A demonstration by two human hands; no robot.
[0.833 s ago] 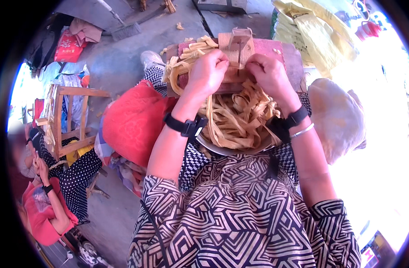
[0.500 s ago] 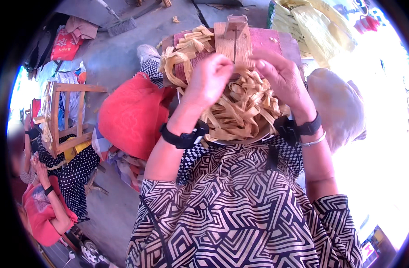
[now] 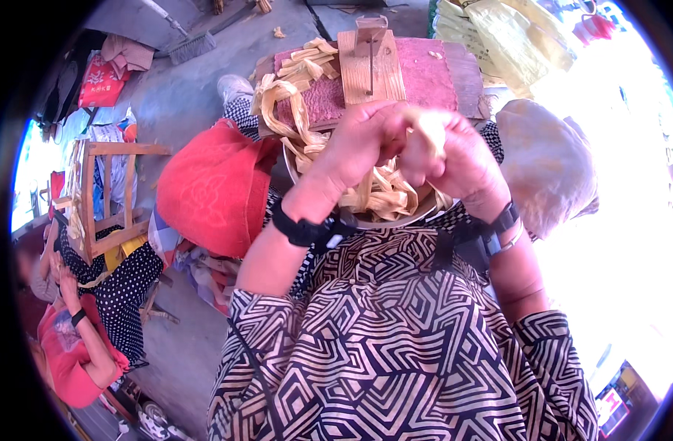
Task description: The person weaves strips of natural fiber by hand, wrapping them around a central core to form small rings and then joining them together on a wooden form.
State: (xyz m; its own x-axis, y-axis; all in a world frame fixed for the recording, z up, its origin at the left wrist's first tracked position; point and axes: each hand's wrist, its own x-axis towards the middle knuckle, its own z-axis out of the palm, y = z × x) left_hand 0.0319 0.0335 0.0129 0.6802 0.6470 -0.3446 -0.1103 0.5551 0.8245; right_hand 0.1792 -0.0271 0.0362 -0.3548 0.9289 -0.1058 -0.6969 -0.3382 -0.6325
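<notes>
Both hands meet above a bowl [image 3: 414, 219] of tan, husk-like strips [image 3: 386, 192] in my lap. My left hand [image 3: 367, 141] is closed, its fingertips pressed against those of the other hand. My right hand [image 3: 461, 158] is curled, with a pale tan strip [image 3: 427, 132] bunched at its fingers; motion blurs it and hides how each finger grips. Just beyond the hands, a wooden block [image 3: 355, 70] with a thin upright metal piece [image 3: 371, 66] rests on a board covered in reddish cloth [image 3: 432, 77].
More strips [image 3: 301, 73] lie on the board's left side and hang over its near edge. A red cloth [image 3: 211, 191] covers my left knee, a pale cloth [image 3: 546, 165] my right. Leftward are a wooden frame [image 3: 127, 148] and a person in dotted trousers [image 3: 123, 301].
My hands have come together and drawn nearer to me, away from the wooden block. A pale strip now shows between the fingers. My right hand's fingers have curled in.
</notes>
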